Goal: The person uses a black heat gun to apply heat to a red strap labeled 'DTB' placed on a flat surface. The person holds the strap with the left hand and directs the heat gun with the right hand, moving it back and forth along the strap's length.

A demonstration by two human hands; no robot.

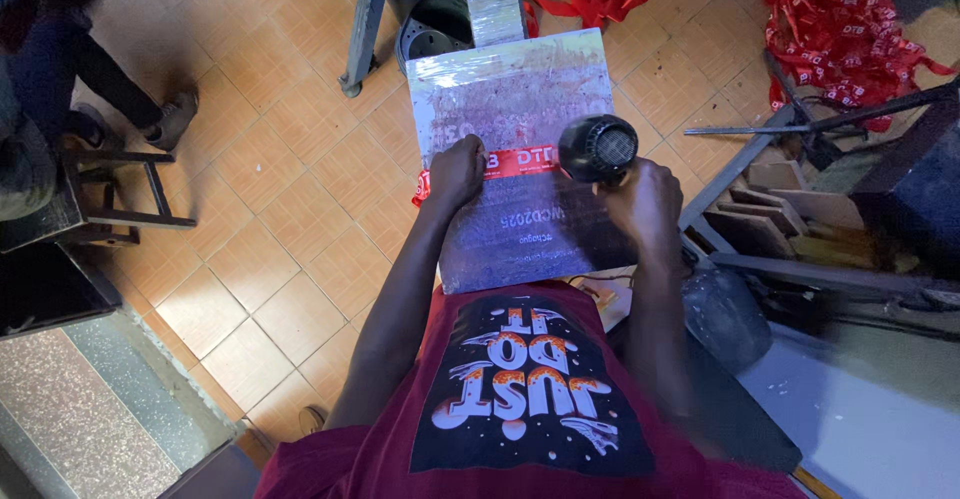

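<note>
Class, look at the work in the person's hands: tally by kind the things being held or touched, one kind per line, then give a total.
Black heat blower, held in the right hand: 1
Red ribbon, pressed by the left hand: 1
Plastic-wrapped flat board under the ribbon: 1
Total: 3

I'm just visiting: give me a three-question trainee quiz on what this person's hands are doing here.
1. True or false: the left hand presses on the red ribbon.
2. What does the right hand hold?
3. The ribbon lies across: A) the flat board, B) the floor tiles, C) the stool.

Key:
1. True.
2. A black hand-held blower, like a hair dryer.
3. A.
</note>
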